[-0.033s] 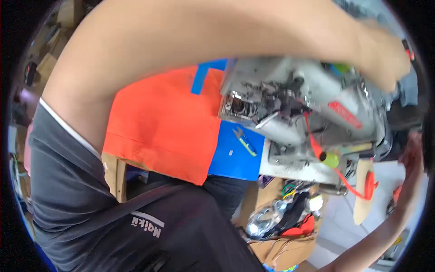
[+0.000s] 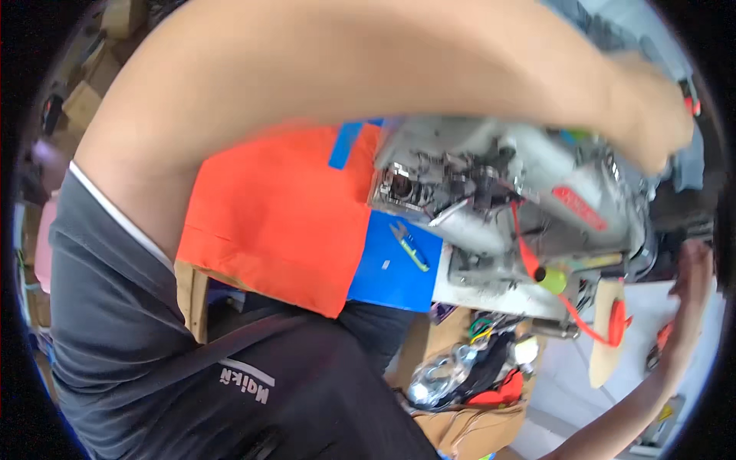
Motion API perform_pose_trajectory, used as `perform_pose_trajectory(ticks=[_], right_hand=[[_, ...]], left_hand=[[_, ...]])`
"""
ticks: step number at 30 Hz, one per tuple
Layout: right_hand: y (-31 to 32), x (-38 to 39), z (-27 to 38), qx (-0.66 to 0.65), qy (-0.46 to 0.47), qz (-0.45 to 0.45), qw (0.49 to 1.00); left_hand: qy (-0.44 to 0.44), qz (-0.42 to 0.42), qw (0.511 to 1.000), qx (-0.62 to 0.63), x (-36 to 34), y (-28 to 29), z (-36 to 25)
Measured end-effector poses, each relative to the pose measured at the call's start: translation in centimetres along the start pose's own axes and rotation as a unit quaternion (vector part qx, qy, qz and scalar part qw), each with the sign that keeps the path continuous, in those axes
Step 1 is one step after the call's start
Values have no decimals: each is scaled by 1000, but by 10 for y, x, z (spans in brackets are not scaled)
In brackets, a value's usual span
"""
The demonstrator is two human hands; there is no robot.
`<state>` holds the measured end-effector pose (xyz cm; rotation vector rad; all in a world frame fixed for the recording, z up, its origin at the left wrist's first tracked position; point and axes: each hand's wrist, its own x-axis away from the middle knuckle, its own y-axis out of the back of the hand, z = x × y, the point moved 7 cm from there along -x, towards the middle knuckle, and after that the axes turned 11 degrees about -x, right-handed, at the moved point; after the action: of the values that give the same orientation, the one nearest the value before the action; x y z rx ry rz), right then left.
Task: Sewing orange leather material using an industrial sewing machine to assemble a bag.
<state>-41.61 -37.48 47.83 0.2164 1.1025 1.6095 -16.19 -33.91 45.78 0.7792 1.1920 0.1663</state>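
My left arm crosses the top of the view, over a grey sewing machine (image 2: 529, 165). My left hand (image 2: 652, 123) is beyond the machine's far right part, its fingers blurred. At the right rim is my right hand (image 2: 694, 268), small and bent by the lens, so its fingers cannot be made out. Orange-red fabric (image 2: 276, 215) lies flat to the left of the machine head, partly under my left arm. A narrow red strip (image 2: 524, 249) runs down from the machine, past a yellow-green cylinder (image 2: 553, 281), to a small red bundle (image 2: 618, 323).
Thread snips (image 2: 410, 247) lie on a blue sheet (image 2: 383, 284) beside the fabric. Below the machine, an open cardboard box (image 2: 468, 429) holds clear plastic, dark cloth and red scraps. A beige flat piece (image 2: 604, 364) hangs under the red bundle. Boxes (image 2: 80, 103) stand along the left.
The view has shifted slightly, so the machine and fabric appear a little lower. My right hand appears slightly lower at the rim; my left hand stays beyond the machine.
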Motion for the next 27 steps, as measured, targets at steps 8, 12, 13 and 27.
perform_pose_trajectory(ticks=[8,12,13,27], right_hand=[[-96,3,87,141,164,71,974],[-125,-4,94,109,156,135,972],[-129,-6,94,92,167,152,970],[-131,-17,105,264,197,203,922]], left_hand=[[23,-11,999,25,17,14,2],[28,-15,999,22,13,12,3],[29,-19,999,21,11,11,4],[33,-21,999,5,12,13,7]])
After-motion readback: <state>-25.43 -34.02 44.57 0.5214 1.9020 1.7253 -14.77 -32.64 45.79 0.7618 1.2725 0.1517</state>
